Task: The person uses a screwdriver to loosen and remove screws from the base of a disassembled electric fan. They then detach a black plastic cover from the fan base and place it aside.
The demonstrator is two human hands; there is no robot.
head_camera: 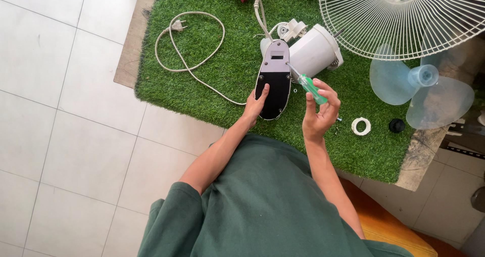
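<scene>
Two hands: both work at the fan base (273, 80), which lies on its side on the green turf mat (202, 85).
Left hand (256, 104): fingers spread flat against the near left edge of the fan base's black underside, steadying it, gripping nothing.
Right hand (320, 109): closed loosely round the green-handled screwdriver (305, 81), just right of the fan base; the metal tip slants up-left to touch the base's grey upper part.
Fan base: white motor housing (315, 51) touches it on the right; the cream power cord (189, 44) loops away to its left.
Loose parts: right of the fan base lie a white ring (360, 126), a black cap (396, 125) and the clear blue blade (424, 87), apart from each other.
Wire guard (404, 17): farther right and beyond, overlapping the blade's upper edge.
Edges: the mat's near edge runs just under the fan base's lower end.
Open room: bare turf left of the fan base inside the cord loop; white floor tiles (60, 110) beyond the mat's left edge.
</scene>
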